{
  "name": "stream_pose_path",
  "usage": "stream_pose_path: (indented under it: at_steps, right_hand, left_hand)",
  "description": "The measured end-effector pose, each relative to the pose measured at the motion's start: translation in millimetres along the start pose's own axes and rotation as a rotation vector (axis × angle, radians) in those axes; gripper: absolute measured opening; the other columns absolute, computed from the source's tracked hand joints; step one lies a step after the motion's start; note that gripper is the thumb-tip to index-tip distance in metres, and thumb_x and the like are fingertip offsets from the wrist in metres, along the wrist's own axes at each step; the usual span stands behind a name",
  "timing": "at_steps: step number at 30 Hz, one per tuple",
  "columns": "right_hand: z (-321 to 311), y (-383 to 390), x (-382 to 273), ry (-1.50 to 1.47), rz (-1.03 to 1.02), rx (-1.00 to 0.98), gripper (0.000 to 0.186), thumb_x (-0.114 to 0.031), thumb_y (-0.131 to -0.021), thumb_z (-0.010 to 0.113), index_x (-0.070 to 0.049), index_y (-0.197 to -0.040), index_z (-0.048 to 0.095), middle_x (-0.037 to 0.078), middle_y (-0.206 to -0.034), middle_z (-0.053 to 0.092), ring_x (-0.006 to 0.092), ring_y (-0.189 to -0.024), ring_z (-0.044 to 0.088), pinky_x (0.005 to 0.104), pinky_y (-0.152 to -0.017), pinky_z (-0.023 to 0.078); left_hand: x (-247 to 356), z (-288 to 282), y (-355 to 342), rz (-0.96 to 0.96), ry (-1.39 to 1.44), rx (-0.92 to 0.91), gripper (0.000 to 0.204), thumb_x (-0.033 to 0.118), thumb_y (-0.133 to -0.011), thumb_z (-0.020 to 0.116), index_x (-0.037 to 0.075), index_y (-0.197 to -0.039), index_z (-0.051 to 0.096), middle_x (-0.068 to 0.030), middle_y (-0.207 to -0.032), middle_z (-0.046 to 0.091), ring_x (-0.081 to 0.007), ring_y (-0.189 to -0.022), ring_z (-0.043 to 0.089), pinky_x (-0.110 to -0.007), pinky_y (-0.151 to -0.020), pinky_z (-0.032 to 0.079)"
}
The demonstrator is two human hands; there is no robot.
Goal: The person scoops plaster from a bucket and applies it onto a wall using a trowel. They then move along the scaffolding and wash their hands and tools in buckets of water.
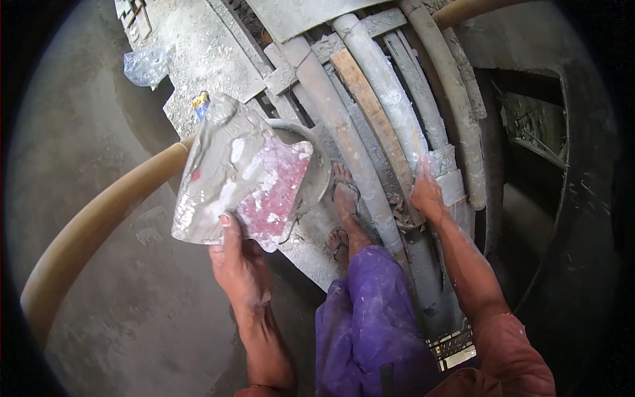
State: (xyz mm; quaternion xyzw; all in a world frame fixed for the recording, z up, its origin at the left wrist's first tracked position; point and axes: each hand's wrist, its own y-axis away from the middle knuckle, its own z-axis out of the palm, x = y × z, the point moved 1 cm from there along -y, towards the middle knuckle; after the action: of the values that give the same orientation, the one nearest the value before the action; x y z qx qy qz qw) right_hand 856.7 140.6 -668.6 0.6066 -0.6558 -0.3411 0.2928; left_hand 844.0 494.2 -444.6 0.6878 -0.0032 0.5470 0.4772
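Observation:
My left hand [243, 268] grips the edge of a mortar board [281, 192], its thumb lying on top. The board has a worn pink-red face, and thick wet grey mortar [211, 169] covers most of its left and upper part. Behind it, partly hidden, is a round grey basin [321, 162]. My right hand [428, 195] hangs low over the scaffold poles at the right, fingers curled. Whatever it holds cannot be made out against the grey boards beside it.
Plaster-caked poles [344, 132] and a brown plank [370, 112] form the platform under my sandalled feet [345, 198]. A curved bamboo pole [99, 205] crosses at left. A clear plastic bag [147, 66] lies on the dusty board [198, 40]. A dark gap [529, 126] opens at right.

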Motion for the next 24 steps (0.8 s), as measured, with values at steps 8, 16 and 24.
stream_pose_path:
  at_steps: [8, 16, 24]
  right_hand:
    - [-41, -23, 0, -0.039, -0.038, -0.031, 0.08, -0.005, -0.077, 0.059, 0.001, -0.147, 0.021, 0.022, -0.153, 0.023, 0.0376, -0.139, 0.029, 0.0407, -0.112, 0.031]
    - [-163, -101, -94, -0.227, -0.219, 0.333, 0.033, -0.019, -0.087, 0.059, -0.009, -0.118, 0.062, 0.018, -0.125, 0.059, 0.0354, -0.117, 0.054, 0.0441, -0.1, 0.04]
    - [-304, -263, -309, -0.141, -0.844, 1.033, 0.042, -0.019, -0.092, 0.054, -0.004, -0.131, 0.052, 0.016, -0.135, 0.052, 0.032, -0.125, 0.047, 0.0399, -0.107, 0.036]
  left_hand:
    - [51, 35, -79, 0.068, 0.038, -0.027, 0.039, 0.024, -0.1, 0.049, -0.001, -0.13, 0.046, -0.011, -0.125, 0.058, -0.0191, -0.112, 0.058, -0.036, -0.095, 0.047]
    - [122, 40, -147, 0.107, 0.089, -0.019, 0.038, 0.024, -0.099, 0.052, 0.0, -0.128, 0.051, -0.0095, -0.127, 0.058, -0.0201, -0.115, 0.056, -0.037, -0.1, 0.042]
    - [183, 50, -217, 0.231, 0.123, 0.17, 0.037, 0.028, -0.097, 0.057, 0.006, -0.126, 0.054, -0.0058, -0.119, 0.062, -0.015, -0.103, 0.058, -0.034, -0.087, 0.042]
